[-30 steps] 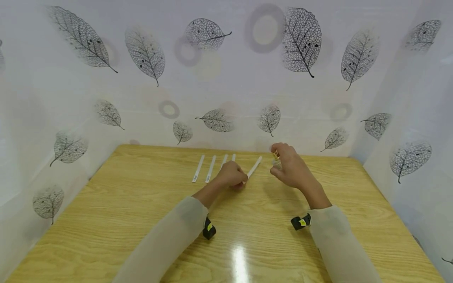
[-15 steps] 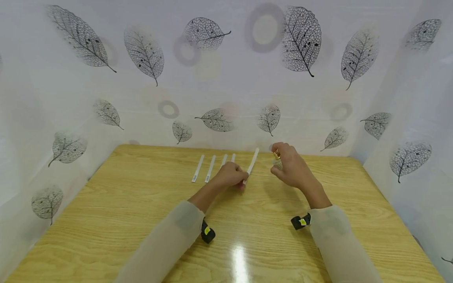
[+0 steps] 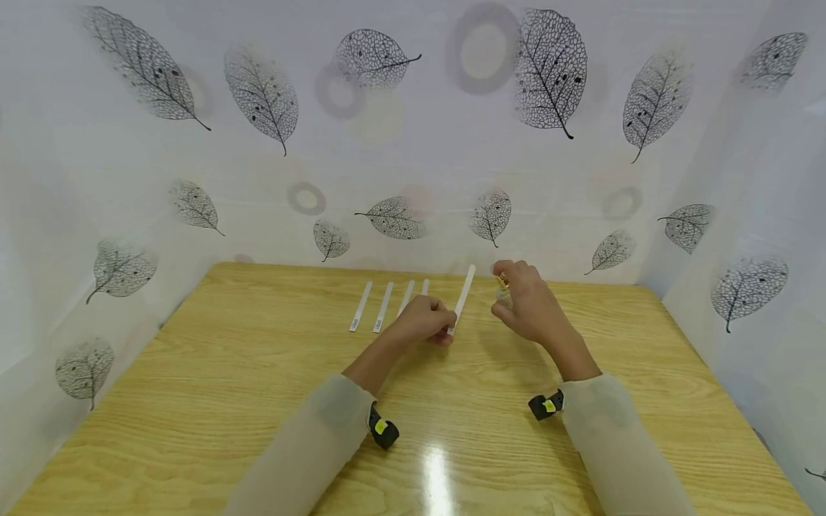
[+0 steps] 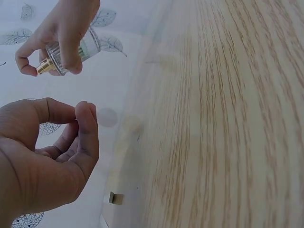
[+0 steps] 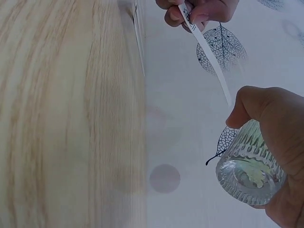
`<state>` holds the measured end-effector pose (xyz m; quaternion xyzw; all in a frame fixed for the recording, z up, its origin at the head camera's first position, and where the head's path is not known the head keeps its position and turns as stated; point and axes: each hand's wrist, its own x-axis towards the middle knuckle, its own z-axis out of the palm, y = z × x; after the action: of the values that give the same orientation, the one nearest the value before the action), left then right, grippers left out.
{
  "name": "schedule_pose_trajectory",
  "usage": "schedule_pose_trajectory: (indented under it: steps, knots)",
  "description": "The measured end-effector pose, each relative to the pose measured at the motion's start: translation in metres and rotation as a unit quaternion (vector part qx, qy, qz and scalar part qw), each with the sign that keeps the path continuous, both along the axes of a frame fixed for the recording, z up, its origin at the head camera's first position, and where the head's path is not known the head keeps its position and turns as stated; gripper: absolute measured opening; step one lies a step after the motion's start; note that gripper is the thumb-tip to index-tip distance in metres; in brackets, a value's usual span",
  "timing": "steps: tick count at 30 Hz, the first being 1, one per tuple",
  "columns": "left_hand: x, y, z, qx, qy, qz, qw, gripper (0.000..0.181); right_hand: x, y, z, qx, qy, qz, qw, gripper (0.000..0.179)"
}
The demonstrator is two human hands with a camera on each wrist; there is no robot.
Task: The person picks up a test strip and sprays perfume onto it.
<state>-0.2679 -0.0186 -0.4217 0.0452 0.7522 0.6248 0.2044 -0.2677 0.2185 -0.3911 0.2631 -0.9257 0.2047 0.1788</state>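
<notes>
My left hand (image 3: 422,319) pinches a white paper test strip (image 3: 464,292) by its printed end, between thumb and finger. The strip slants up and away above the table, its far end toward the bottle. To its right, my right hand (image 3: 528,301) grips a ribbed clear glass perfume bottle (image 5: 251,175) with a gold spray nozzle (image 4: 45,66). A fingertip lies at the nozzle. In the right wrist view the bottle's base faces the camera, and the strip's free end reaches close to the hand. From the left wrist the strip is hardly visible.
Several more white strips (image 3: 361,306) lie in a row at the back of the wooden table (image 3: 258,373), left of the hands; my left hand partly covers some. A pale leaf-printed sheet (image 3: 413,143) hangs behind the table and along both sides.
My left hand has raised and turned the strip more upright, its far end moving up and slightly left overall. The right hand with the perfume bottle has barely moved.
</notes>
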Motion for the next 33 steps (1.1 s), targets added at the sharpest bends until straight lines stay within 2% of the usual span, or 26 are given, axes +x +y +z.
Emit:
schedule_pose_trajectory:
  steps: [8, 14, 24, 33]
  knots:
    - [0.005, 0.006, 0.004, 0.003, 0.004, 0.003, 1.0, 0.01, 0.0, -0.001, -0.002, 0.006, 0.001, -0.003, 1.0, 0.048]
    - [0.01, 0.008, 0.006, 0.014, 0.01, -0.008, 0.9998, 0.01, 0.0, 0.0, -0.002, 0.004, 0.007, -0.003, 1.0, 0.05]
    - [0.013, 0.012, 0.002, 0.055, 0.011, -0.024, 0.9982, 0.008, 0.0, -0.001, -0.002, 0.002, 0.028, -0.006, 0.9996, 0.052]
    - [0.017, 0.015, 0.001, 0.051, 0.002, -0.026, 0.9983, 0.007, 0.001, -0.002, -0.002, 0.003, 0.035, -0.01, 0.9993, 0.051]
